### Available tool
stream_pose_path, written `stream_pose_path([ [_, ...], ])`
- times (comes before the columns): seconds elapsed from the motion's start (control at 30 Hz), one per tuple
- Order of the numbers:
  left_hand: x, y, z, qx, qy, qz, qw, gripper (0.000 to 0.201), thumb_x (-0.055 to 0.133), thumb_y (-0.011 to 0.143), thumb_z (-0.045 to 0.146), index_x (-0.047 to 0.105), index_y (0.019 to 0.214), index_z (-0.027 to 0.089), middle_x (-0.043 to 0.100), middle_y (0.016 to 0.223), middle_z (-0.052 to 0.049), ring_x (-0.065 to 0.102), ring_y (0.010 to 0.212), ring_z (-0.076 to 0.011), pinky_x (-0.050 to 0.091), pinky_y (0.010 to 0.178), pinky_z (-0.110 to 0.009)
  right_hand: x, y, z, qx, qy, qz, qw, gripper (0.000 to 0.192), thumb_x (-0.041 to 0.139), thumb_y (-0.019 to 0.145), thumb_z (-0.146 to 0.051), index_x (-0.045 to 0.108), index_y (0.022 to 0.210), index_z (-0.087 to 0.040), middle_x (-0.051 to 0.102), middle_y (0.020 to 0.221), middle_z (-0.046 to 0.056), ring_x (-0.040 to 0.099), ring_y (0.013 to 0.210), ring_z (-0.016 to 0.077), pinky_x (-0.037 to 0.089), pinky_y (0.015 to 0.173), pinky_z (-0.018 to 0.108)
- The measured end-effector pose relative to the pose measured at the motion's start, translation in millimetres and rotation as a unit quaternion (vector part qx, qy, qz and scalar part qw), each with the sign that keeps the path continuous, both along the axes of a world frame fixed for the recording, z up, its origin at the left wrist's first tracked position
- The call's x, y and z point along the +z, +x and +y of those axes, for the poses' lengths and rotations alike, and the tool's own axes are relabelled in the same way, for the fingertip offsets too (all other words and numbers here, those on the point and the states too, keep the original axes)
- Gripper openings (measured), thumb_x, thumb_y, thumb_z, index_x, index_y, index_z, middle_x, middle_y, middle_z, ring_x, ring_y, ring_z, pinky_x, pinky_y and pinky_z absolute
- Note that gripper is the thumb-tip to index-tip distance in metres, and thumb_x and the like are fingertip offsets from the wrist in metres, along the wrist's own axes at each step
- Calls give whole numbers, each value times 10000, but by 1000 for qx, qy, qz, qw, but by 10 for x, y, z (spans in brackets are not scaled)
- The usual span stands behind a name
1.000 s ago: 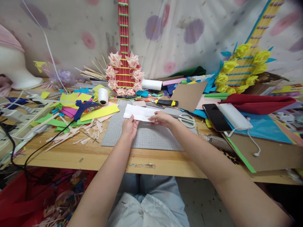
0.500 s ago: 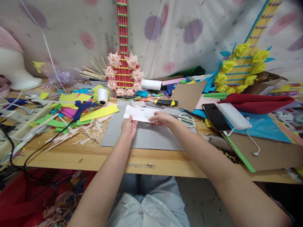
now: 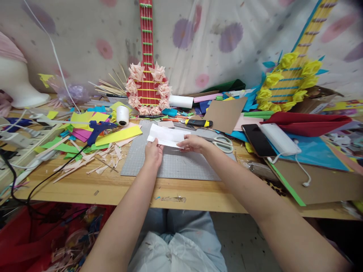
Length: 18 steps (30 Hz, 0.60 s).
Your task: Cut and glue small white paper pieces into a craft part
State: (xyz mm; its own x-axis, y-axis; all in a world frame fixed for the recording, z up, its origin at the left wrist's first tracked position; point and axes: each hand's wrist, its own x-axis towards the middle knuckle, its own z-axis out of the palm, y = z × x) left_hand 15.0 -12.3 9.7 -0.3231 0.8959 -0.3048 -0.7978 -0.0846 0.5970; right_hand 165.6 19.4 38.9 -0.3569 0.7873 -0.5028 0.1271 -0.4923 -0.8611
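A strip of white paper [image 3: 166,135] with crease lines is held between both hands over the grey cutting mat [image 3: 170,164]. My left hand [image 3: 154,153] grips its lower left edge, thumb on top and fingers underneath. At the right end, my right hand [image 3: 191,144] pinches the paper between thumb and fingers. Just beyond that hand lie scissors [image 3: 222,143] with pale handles, their blades partly hidden. A yellow and black utility knife [image 3: 198,123] rests behind the paper.
A blue glue gun [image 3: 98,130] sits at left among paper scraps [image 3: 106,158]. A red paper guitar [image 3: 147,87] with pink flowers and a yellow one [image 3: 289,83] lean at the back. To the right are a phone [image 3: 258,139] and a white power bank [image 3: 280,139].
The white paper has tilted slightly in my hands, and a small dark mark seen on it before no longer shows. Both hands keep their grip, almost in the same place.
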Motion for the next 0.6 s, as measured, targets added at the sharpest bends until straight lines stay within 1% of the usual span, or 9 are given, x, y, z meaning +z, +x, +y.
stream_pose_path([
  [0.17, 11, 26, -9, 8, -1, 31, 999, 240, 430, 795, 44, 571, 946, 165, 661, 913, -61, 620, 850, -101, 461, 828, -254, -33, -2, -4, -2, 3, -3, 1000, 426, 750, 471, -72, 492, 799, -158, 589, 689, -10, 552, 580, 87, 508, 612, 246],
  [0.27, 12, 31, -7, 5, 6, 54, 999, 247, 432, 797, 62, 571, 966, 177, 663, 921, -59, 624, 828, -102, 468, 814, -263, -48, 6, -2, 11, 11, -11, 1000, 430, 753, 474, -81, 481, 797, -159, 570, 650, -18, 548, 568, 87, 508, 607, 247],
  [0.33, 4, 25, -4, 4, 10, 72, 997, 242, 438, 797, 73, 574, 963, 184, 666, 914, -53, 624, 814, -100, 472, 801, -261, -43, 38, 8, 12, 9, -39, 999, 458, 752, 483, -91, 463, 831, -163, 561, 640, -14, 558, 584, 101, 506, 613, 260],
  [0.4, -10, 13, -2, -1, 18, 92, 996, 227, 448, 791, 80, 581, 944, 183, 670, 883, -46, 626, 792, -97, 474, 789, -254, -18, 91, 32, -9, 27, -96, 995, 522, 756, 487, -118, 444, 902, -167, 574, 705, 14, 576, 653, 131, 504, 642, 292],
  [0.43, -16, 4, 0, -10, 25, 103, 994, 217, 455, 785, 84, 585, 931, 178, 672, 860, -43, 626, 783, -96, 475, 782, -249, 5, 121, 49, -26, 56, -130, 990, 565, 763, 480, -139, 439, 942, -169, 580, 770, 36, 580, 711, 150, 500, 669, 313],
  [0.5, -19, -14, 7, -49, 37, 130, 990, 189, 480, 766, 96, 593, 901, 164, 673, 818, -43, 627, 771, -105, 480, 764, -246, 76, 168, 92, -61, 155, -185, 969, 648, 779, 454, -184, 444, 1008, -173, 569, 911, 72, 562, 842, 180, 474, 756, 347],
  [0.57, 1, -31, 22, -109, 48, 165, 979, 165, 517, 738, 113, 600, 875, 151, 672, 788, -48, 628, 754, -122, 490, 733, -253, 181, 173, 138, -74, 273, -191, 940, 693, 782, 445, -219, 454, 1055, -185, 547, 1004, 77, 524, 956, 193, 425, 845, 351],
  [0.6, 23, -36, 33, -145, 54, 185, 971, 161, 535, 723, 122, 603, 866, 147, 671, 780, -52, 628, 743, -131, 495, 716, -261, 245, 155, 159, -61, 325, -175, 927, 695, 775, 460, -229, 454, 1075, -195, 545, 1024, 68, 507, 997, 190, 401, 876, 342],
])
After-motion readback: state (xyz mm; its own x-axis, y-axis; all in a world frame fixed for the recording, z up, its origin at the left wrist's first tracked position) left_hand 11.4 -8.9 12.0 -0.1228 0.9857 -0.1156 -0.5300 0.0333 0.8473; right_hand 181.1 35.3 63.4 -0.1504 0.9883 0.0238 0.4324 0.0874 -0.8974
